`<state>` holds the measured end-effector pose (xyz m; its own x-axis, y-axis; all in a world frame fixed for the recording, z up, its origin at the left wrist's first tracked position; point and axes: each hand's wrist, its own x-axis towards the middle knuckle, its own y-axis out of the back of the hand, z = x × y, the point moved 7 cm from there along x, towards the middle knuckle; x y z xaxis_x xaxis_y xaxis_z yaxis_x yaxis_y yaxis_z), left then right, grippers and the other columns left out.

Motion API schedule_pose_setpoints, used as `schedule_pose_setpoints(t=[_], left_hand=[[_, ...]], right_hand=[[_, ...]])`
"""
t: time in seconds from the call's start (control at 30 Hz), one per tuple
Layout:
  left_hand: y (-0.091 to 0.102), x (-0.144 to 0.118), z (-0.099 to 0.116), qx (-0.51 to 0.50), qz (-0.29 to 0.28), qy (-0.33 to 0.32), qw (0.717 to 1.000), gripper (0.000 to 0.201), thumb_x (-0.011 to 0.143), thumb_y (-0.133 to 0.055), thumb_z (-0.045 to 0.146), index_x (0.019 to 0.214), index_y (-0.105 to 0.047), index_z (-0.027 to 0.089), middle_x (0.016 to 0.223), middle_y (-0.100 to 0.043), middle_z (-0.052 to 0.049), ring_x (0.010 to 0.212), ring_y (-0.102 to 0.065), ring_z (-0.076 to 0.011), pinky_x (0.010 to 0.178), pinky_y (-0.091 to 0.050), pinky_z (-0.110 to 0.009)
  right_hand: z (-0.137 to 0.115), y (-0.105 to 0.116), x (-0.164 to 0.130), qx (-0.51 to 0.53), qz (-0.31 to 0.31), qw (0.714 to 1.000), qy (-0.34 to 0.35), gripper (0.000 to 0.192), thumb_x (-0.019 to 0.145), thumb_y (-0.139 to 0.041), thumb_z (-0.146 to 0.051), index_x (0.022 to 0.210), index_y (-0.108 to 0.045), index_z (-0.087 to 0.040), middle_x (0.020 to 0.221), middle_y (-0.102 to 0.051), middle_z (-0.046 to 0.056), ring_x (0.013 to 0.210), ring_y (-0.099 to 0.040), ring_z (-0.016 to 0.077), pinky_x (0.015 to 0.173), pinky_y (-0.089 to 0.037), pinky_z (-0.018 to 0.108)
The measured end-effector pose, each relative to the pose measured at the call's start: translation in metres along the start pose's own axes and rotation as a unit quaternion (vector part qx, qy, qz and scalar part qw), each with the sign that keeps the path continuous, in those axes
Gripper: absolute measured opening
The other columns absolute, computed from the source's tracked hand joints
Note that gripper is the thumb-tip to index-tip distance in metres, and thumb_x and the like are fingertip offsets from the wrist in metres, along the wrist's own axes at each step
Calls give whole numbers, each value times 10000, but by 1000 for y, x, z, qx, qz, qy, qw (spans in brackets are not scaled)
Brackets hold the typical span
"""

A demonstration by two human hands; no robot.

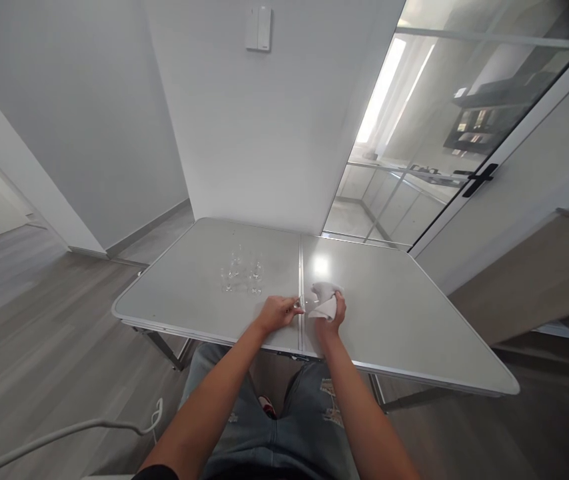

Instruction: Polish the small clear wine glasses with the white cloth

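Over the table's middle seam, my left hand [278, 312] pinches the base of a small clear stemmed glass [310, 303], which lies sideways with its bowl toward the right. My right hand [333, 317] grips a white cloth [325, 303] bunched around or against the bowl's rim; the cloth hides how far it goes inside. To the left of my left hand, several clear small glasses [255, 272] stand in a group on the table. Their outlines are faint against the pale surface.
The light grey folding table [389, 300] has a metal rim and a seam [300, 267] across it. Behind it rises a white wall [264, 147] with a switch [258, 29]. A glass door [394, 167] stands back right. A pale hose-like cable [89, 424] runs at lower left.
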<state>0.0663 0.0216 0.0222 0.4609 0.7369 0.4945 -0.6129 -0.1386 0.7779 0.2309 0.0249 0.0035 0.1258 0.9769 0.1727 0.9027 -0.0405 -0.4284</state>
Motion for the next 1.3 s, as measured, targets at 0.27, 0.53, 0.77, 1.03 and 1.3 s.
schedule_pose_setpoints(t=[0.27, 0.53, 0.77, 1.03, 1.3], left_hand=[[6, -1, -3, -59, 16, 29, 998, 338, 924, -590, 471, 1101, -686, 199, 774, -717, -47, 710, -664, -165, 685, -442, -241], [16, -1, -4, -88, 43, 45, 994, 344, 978, -478, 438, 803, -618, 176, 669, -629, -31, 628, -596, -149, 614, -369, -237], [12, 2, -2, -141, -10, 54, 989, 356, 974, -474, 417, 720, -565, 184, 659, -635, -14, 629, -586, -135, 645, -385, -228], [7, 3, 5, -261, -100, 43, 959, 322, 932, -501, 349, 682, -574, 160, 600, -602, 3, 550, -525, -105, 567, -350, -217], [10, 3, 5, -178, -70, 36, 981, 301, 911, -558, 397, 727, -614, 164, 613, -569, 3, 582, -496, -122, 593, -305, -235]], right_hand=[[3, -1, 19, 156, 91, 984, 10, 277, 852, -560, -469, 953, -670, -235, 930, -759, 13, 893, -722, 225, 783, -588, 375], [20, -31, 9, 182, -35, 969, -164, 304, 868, -605, -444, 1005, -723, -200, 994, -776, 65, 886, -735, 261, 821, -598, 436], [-2, -19, 9, 202, 29, 978, -51, 318, 896, -548, -462, 1060, -706, -240, 1084, -754, 28, 1020, -704, 227, 912, -562, 407], [1, -42, 2, 146, -96, 973, -149, 394, 867, -524, -527, 966, -717, -197, 994, -751, 76, 893, -707, 274, 767, -590, 426], [-48, -38, -4, -117, -117, 977, 135, 389, 942, -407, -442, 981, -723, -219, 1050, -732, 88, 1033, -672, 283, 925, -526, 470]])
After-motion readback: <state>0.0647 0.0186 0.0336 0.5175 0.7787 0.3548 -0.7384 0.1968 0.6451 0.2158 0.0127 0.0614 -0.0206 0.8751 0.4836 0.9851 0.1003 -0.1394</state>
